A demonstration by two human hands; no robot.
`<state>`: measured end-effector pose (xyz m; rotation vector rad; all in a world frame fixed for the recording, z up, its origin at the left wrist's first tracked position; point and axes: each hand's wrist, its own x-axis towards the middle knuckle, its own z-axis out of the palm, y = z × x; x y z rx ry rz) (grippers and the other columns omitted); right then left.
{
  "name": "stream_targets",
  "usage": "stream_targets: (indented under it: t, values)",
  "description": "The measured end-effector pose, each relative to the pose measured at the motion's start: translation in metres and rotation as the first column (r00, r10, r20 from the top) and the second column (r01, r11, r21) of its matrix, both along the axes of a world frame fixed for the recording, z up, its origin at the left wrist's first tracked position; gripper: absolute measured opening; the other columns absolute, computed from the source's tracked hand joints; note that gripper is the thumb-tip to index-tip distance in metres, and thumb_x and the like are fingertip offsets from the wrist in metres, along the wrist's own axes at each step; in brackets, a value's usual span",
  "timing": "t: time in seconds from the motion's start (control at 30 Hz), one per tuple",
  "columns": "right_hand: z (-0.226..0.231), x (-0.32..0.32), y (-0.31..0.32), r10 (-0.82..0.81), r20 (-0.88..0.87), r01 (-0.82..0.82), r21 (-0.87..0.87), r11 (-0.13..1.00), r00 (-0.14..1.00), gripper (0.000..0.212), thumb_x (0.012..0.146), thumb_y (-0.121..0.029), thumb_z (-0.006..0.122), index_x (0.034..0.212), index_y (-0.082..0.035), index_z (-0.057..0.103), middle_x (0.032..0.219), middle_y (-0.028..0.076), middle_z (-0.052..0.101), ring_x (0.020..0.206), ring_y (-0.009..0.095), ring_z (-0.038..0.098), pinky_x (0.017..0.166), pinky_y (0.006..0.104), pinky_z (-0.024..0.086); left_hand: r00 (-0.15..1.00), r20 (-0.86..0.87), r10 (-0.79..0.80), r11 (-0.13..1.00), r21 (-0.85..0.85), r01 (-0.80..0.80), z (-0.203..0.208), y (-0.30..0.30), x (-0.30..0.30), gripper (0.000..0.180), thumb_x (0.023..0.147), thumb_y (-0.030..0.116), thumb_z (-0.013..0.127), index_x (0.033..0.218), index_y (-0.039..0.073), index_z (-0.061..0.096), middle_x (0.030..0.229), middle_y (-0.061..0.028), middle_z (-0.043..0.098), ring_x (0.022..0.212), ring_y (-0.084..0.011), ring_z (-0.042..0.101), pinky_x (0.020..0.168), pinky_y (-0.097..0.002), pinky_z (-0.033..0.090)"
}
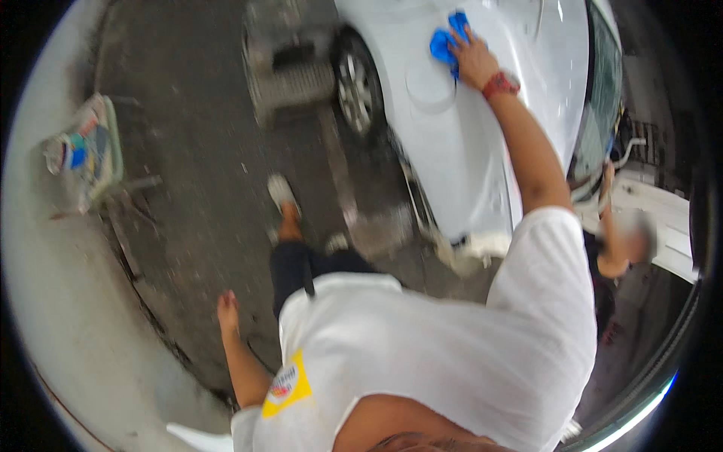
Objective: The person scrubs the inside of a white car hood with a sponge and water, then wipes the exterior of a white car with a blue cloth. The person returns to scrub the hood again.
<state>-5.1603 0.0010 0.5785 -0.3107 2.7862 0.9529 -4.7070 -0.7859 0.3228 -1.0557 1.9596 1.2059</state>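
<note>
On the white car's side panel (452, 158): keep that blue cloth (442, 47) flat

Right hand (473, 63) has a wide grip, fingers spread over the cloth, which sits between the panel's wheel (356, 90) edge and window (605, 105) edge, beside the round flap (429, 92). I'd keep pressure even, overlap strokes, go easy round the flap's seam. Left hand (228, 307) hangs low; can't tell its grip.
</note>
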Motion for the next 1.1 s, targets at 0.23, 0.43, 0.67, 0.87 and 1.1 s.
stream_targets:
  t: [0.23,0.43,0.67,0.87,1.1]
  values:
    - [-0.044,0.238,-0.014,0.073,0.188,-0.079,0.022,0.997,0.980,0.047,0.095,-0.011,0.058,0.141,-0.006,0.070,0.171,0.013,0.043,0.162,0.038,0.029,0.132,0.0554,0.023,0.994,-0.027,0.106,0.986,0.130,-0.101,-0.038,0.056,0.102,0.056,0.111,0.042,0.063,0.153,0.005,0.057,0.099,0.0010,0.064,0.085,-0.0123,0.057,0.081,-0.0274,0.047]
    - [-0.134,0.455,-0.014,0.060,0.332,-0.025,-0.109,0.994,0.941,0.044,0.100,-0.018,0.054,0.138,-0.002,0.071,0.174,0.015,0.036,0.165,0.038,0.022,0.134,0.0551,0.019,0.984,0.170,0.056,0.981,0.175,-0.086,-0.055,0.085,0.216,0.047,0.109,0.043,0.066,0.141,0.008,0.064,0.098,0.0021,0.066,0.083,-0.0109,0.059,0.075,-0.0279,0.048]
    - [-0.132,0.406,-0.025,0.180,0.618,-0.169,-0.076,0.983,0.765,0.033,0.095,-0.019,0.058,0.116,-0.004,0.080,0.143,0.016,0.064,0.145,0.036,0.049,0.128,0.0539,0.031,0.884,0.326,0.334,0.914,0.117,-0.389,-0.063,0.096,0.325,0.052,0.101,0.053,0.076,0.131,0.011,0.067,0.095,0.0025,0.066,0.080,-0.0100,0.059,0.070,-0.0298,0.050]
    - [-0.114,0.118,-0.031,0.286,0.094,-0.240,-0.336,0.911,0.954,0.045,0.093,-0.008,0.058,0.137,-0.002,0.066,0.152,0.016,0.059,0.144,0.037,0.050,0.127,0.0466,0.037,0.893,0.317,0.319,0.922,0.117,-0.370,-0.045,0.089,0.300,0.065,0.098,0.063,0.075,0.133,0.009,0.067,0.090,0.0043,0.061,0.078,-0.0080,0.055,0.070,-0.0276,0.047]
    - [-0.103,0.043,-0.044,0.190,0.059,-0.196,0.127,0.972,0.980,0.045,0.104,-0.018,0.049,0.144,-0.009,0.069,0.167,0.011,0.050,0.159,0.038,0.035,0.127,0.0580,0.028,0.985,0.121,0.127,0.992,-0.008,-0.127,0.009,0.063,0.101,0.071,0.108,0.053,0.064,0.158,0.004,0.052,0.134,-0.0116,0.067,0.122,-0.0226,0.065,0.108,-0.0377,0.050]
